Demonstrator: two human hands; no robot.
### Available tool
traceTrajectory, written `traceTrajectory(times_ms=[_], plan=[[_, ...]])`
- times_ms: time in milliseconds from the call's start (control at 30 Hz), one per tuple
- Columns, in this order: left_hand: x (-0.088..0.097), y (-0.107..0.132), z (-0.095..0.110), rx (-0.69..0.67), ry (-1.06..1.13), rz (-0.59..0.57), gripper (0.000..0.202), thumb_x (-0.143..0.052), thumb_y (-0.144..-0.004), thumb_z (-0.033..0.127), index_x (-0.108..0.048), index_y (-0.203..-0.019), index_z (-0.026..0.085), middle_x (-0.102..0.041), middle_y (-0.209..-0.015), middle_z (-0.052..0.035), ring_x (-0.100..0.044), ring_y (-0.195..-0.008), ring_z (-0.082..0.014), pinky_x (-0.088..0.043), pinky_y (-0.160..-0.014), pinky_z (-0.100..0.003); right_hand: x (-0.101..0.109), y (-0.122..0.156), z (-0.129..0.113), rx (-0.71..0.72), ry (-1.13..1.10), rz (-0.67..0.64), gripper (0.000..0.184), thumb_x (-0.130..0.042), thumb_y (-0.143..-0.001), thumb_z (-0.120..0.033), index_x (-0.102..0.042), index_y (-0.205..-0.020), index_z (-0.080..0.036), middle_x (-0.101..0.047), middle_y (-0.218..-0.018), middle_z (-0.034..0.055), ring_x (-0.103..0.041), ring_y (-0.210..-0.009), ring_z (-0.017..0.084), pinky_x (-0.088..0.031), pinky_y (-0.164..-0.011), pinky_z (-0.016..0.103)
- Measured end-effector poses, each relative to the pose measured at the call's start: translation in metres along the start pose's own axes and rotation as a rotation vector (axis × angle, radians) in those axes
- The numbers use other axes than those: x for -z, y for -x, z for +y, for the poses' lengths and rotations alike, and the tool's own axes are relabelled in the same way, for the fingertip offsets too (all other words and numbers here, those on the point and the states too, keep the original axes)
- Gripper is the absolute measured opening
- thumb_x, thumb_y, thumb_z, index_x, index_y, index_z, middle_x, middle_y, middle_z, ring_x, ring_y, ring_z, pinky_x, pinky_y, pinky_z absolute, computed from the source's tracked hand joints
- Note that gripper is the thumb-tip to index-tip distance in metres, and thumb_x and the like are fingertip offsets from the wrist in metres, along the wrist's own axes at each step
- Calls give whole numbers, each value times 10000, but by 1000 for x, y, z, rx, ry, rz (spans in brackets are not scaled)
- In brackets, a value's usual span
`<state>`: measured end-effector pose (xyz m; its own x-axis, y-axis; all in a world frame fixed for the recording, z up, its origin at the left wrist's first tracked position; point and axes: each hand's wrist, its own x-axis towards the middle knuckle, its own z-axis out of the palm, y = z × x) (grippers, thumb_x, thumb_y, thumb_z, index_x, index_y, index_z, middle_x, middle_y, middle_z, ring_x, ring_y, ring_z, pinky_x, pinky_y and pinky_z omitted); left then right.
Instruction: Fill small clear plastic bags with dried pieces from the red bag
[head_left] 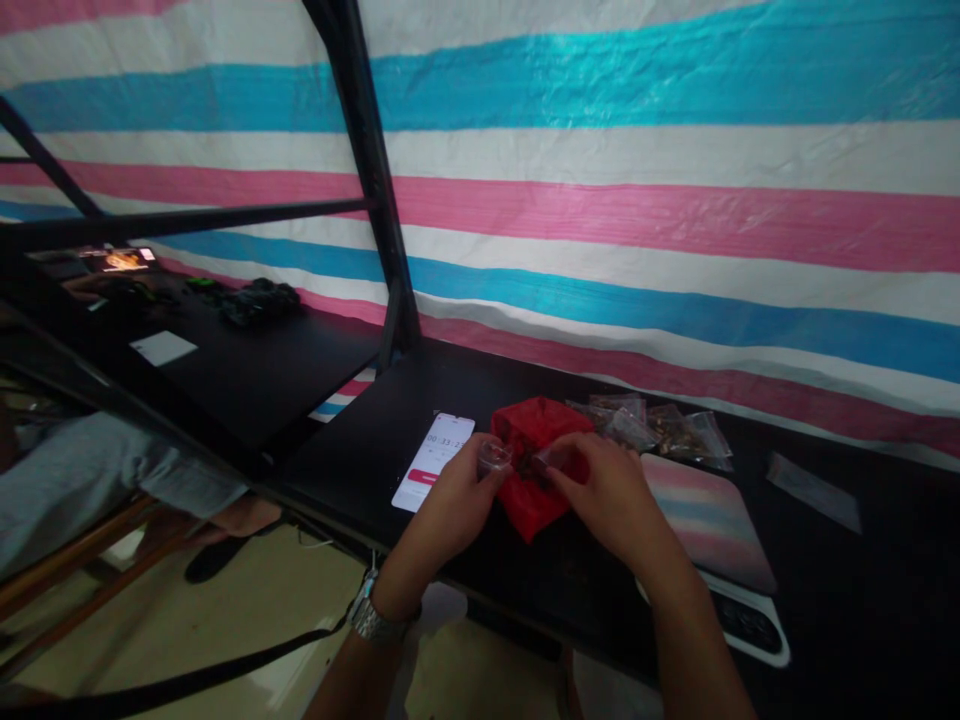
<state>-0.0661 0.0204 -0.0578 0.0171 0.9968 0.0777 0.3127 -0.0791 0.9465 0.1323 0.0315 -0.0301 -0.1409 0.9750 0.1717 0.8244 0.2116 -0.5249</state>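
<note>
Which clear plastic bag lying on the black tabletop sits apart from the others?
The flat bag at the far right, lying by itself; the other clear bags lie bunched together near the red plastic.

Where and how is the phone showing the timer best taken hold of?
Probably with a grip along the long left edge of the phone, coming from its left: it lies flat, screen up, and the left hand covers part of its right side.

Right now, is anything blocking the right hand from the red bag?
Nothing that I can see. The right hand is at the red bag, fingertips by its middle. The left hand, with some clear plastic, is on the opposite side, not between them.
</note>
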Motion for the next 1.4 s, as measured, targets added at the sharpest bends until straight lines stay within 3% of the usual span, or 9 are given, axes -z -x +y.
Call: traceTrajectory(times_ms=[167,333,567,833,933,1133,1400], plan=[[0,4,-2,70,2,-94,162,-658,-888,292,-690,-1030,220,-781,-1014,-77,-726,-950,-291,-523,-852,-381,-10,-2,7,-41,129,12,133,-735,-934,-193,-752,-1051,-253,-787,-1155,58,-665,-1138,331,-370,-939,439],[-16,1,-6,61,66,-34,195,-691,-866,279,-683,-1039,191,-758,-1023,-86,-704,-959,-261,-523,-878,-369,-24,-3,5,20,88,-6,145,-705,-940,-198,-746,-1069,-249,-791,-1162,59,-667,-1104,305,-365,-926,425],[-24,-4,1,130,309,34,222,-718,-843,298,-673,-1032,189,-747,-964,-48,-694,-858,-206,-533,-817,-320,-24,-3,-3,-5,-97,-83,129,-691,-916,-174,-750,-1004,-248,-819,-1060,42,-724,-1035,269,-436,-917,406],[-16,-6,-1,133,271,81,215,-731,-775,272,-688,-971,193,-743,-916,-39,-683,-836,-209,-525,-768,-313,-23,-2,7,-87,-434,-78,87,-687,-934,-293,-742,-986,-252,-807,-915,10,-763,-847,211,-525,-796,333],[-11,-7,-1,148,249,82,223,-735,-749,262,-678,-954,194,-726,-875,-32,-661,-794,-207,-516,-734,-313,-21,-3,10,-112,-334,1,88,-686,-938,-291,-734,-998,-247,-807,-955,25,-756,-895,231,-509,-833,358],[-10,-6,1,106,188,117,182,-709,-725,193,-685,-905,206,-719,-833,-13,-668,-782,-207,-514,-754,-320,-28,-5,10,-64,104,137,129,-671,-944,-209,-732,-1055,-235,-786,-1134,75,-676,-1089,315,-397,-907,419],[-17,-8,3,96,205,110,197,-698,-724,164,-679,-917,203,-741,-858,-13,-691,-801,-201,-525,-782,-317,-32,-6,11,-55,188,233,141,-653,-963,-204,-733,-1071,-244,-783,-1168,83,-649,-1059,310,-368,-866,412]])
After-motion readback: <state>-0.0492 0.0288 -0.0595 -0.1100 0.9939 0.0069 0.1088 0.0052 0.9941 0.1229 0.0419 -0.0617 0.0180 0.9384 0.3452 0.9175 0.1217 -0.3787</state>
